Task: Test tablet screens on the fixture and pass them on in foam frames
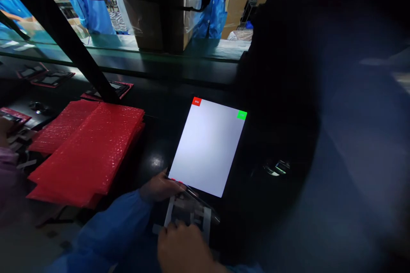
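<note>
A glowing white screen panel (208,149), with a red and a green patch at its upper corners, is tilted over the dark bench. My left hand (160,185) grips its lower left corner, thumb along the edge. Below that edge is a dark part with pale strips (206,219), blurred and partly covered. My right hand (184,245) is over this part with its fingers curled in; whatever they pinch is hidden beneath them.
Red bubble-wrap sleeves (92,145) are stacked at the left. Framed panels (53,77) lie farther back, near a slanting dark post (70,42). A cardboard box (153,21) and people in blue are beyond the bench. Another person's pink sleeve (8,170) shows at far left.
</note>
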### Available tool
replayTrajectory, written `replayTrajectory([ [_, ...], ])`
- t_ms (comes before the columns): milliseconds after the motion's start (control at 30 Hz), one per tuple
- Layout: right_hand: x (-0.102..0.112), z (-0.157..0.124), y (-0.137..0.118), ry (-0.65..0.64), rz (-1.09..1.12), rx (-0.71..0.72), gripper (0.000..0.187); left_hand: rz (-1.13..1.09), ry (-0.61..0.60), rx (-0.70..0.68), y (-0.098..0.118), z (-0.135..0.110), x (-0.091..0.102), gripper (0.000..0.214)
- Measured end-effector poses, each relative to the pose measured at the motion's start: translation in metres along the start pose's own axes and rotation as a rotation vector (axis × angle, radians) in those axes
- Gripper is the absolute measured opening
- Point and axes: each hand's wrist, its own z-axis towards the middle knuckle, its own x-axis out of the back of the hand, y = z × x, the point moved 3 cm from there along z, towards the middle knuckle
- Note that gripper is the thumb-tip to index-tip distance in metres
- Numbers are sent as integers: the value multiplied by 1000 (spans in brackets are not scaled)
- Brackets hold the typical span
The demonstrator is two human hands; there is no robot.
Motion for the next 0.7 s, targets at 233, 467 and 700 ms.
replayTrajectory([
  [233,39,9,-2,-282,-20,-176,33,81,-4,2,6,-7,-6,32],
  [467,43,13,6,-276,-19,-164,32,141,-55,-1,3,-7,-1,45],
  [700,24,23,13,-89,-29,-263,28,140,-131,-23,14,-16,-15,37],
])
